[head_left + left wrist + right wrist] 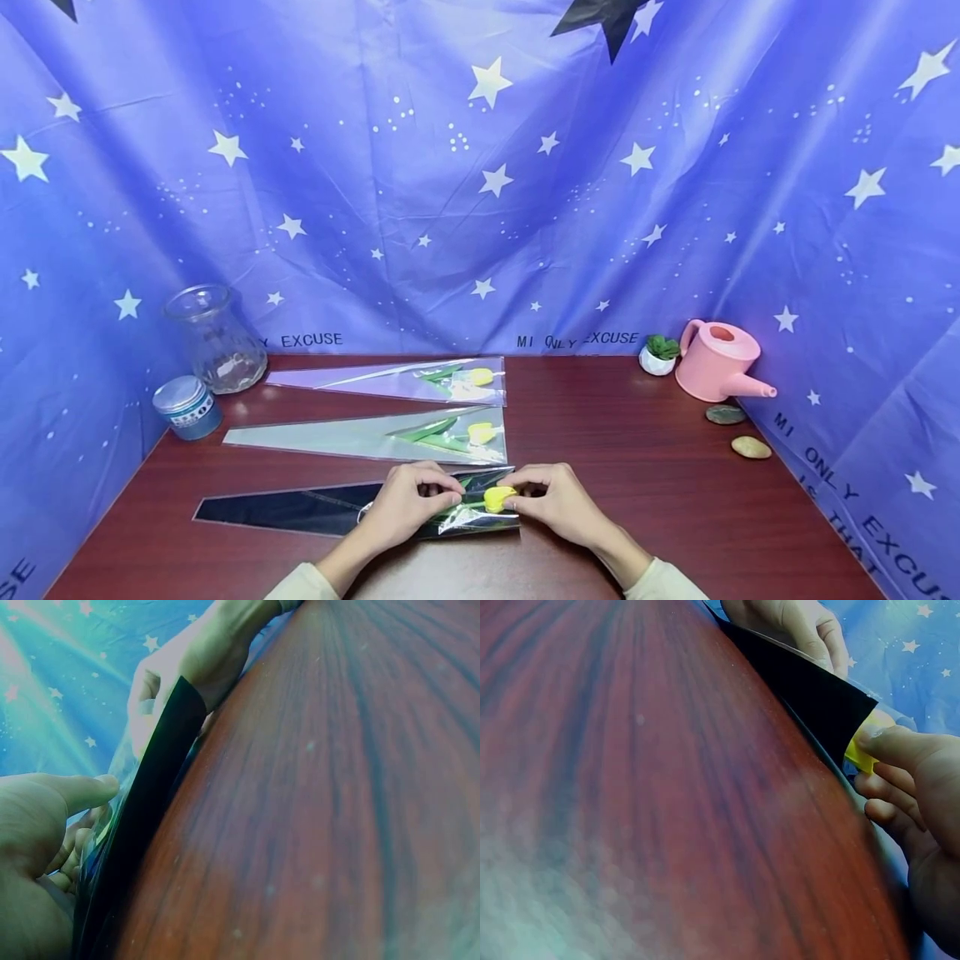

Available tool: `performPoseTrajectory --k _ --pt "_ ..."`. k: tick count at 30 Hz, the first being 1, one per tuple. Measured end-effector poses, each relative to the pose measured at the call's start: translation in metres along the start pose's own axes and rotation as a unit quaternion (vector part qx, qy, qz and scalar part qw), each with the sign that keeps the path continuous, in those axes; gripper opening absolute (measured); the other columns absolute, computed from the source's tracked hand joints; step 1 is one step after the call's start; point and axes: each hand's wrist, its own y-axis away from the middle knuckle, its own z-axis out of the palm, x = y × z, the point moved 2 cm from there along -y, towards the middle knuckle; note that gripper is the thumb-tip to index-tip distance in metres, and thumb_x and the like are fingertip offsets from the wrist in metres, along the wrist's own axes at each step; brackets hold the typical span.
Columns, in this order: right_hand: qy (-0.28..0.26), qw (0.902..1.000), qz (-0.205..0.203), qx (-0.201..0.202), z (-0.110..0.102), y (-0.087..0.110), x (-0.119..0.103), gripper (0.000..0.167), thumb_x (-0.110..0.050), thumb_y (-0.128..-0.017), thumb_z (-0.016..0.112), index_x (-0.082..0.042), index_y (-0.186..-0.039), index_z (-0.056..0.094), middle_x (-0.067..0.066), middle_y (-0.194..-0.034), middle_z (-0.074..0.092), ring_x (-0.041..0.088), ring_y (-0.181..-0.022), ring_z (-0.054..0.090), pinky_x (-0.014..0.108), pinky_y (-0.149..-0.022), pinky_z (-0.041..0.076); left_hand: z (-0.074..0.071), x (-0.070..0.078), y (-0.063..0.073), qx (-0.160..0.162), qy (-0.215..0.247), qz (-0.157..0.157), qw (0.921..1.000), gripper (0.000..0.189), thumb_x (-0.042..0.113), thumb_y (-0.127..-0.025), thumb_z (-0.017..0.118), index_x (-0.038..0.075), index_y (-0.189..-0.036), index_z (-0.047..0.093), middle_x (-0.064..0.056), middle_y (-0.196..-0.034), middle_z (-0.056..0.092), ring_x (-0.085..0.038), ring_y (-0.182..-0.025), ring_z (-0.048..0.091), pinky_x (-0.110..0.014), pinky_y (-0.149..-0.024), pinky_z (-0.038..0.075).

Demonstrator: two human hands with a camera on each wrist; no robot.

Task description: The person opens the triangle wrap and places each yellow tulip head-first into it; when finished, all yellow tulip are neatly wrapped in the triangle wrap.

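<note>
In the head view, a black flower sleeve (300,507) with a clear front lies nearest on the table, its wide end to the right. A yellow tulip (498,499) shows its bloom at that wide end, the green stem inside. My right hand (561,502) pinches the bloom between thumb and fingers; in the right wrist view the yellow petals (861,754) stick out past the black edge. My left hand (408,502) grips the sleeve about the stem, its thumb (94,791) on the clear film. The sleeve's edges curl upward between the hands.
Behind lie a grey-green sleeve (315,435) and a purple sleeve (360,379), each with a yellow tulip. At left stand a glass vase (228,354) and a lidded jar (187,408). At right are a small potted plant (658,357), a pink watering can (712,367) and two stones (751,447).
</note>
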Motion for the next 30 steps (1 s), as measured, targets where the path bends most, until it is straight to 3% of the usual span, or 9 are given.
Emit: performPoseTrajectory --k 4,11,21,25,30 --pt "-0.014 0.9999 0.001 -0.01 0.001 -0.002 0.001 0.017 -0.018 -0.088 0.082 -0.014 -0.104 0.081 0.002 -0.091 0.079 -0.002 -0.078 0.063 0.022 -0.066 0.056 -0.001 0.0 0.0 0.001 0.0 0.006 1.0 0.009 0.018 -0.085 0.084 0.022 -0.093 0.084 0.012 -0.083 0.072 0.005 -0.064 0.053 -0.018 -0.057 0.047" --pt "-0.033 0.9992 -0.001 -0.024 0.003 -0.005 0.001 0.017 -0.017 -0.088 0.082 -0.013 -0.104 0.082 0.002 -0.093 0.08 -0.002 -0.079 0.064 0.023 -0.067 0.056 -0.002 -0.002 0.001 -0.007 0.005 -0.018 0.9998 0.01 0.019 -0.085 0.084 0.024 -0.094 0.084 0.013 -0.085 0.073 0.003 -0.063 0.053 -0.019 -0.057 0.047" --pt "-0.011 0.9995 0.007 -0.029 0.008 -0.01 0.002 0.017 -0.021 -0.088 0.083 -0.016 -0.104 0.082 -0.001 -0.091 0.08 -0.005 -0.074 0.06 0.02 -0.062 0.053 -0.005 -0.002 0.002 0.001 0.0 -0.023 0.9997 0.01 0.02 -0.086 0.084 0.025 -0.094 0.084 0.014 -0.086 0.073 0.003 -0.065 0.054 -0.02 -0.059 0.048" --pt "-0.001 0.9991 0.015 -0.039 0.005 -0.008 0.001 0.02 -0.023 -0.088 0.083 -0.016 -0.107 0.082 -0.001 -0.093 0.079 -0.005 -0.073 0.059 0.02 -0.061 0.052 -0.004 0.0 0.003 0.007 -0.014 -0.004 0.9999 0.009 0.019 -0.085 0.085 0.024 -0.093 0.084 0.014 -0.086 0.073 0.005 -0.067 0.055 -0.019 -0.06 0.048" --pt "0.019 0.9967 0.026 -0.074 -0.012 -0.001 -0.002 0.027 -0.021 -0.091 0.08 -0.013 -0.117 0.078 -0.001 -0.097 0.079 -0.002 -0.083 0.067 0.022 -0.073 0.058 -0.006 0.007 0.002 0.005 -0.06 0.027 0.9978 0.011 0.024 -0.089 0.082 0.022 -0.099 0.083 0.016 -0.092 0.073 0.005 -0.074 0.057 -0.018 -0.063 0.048"
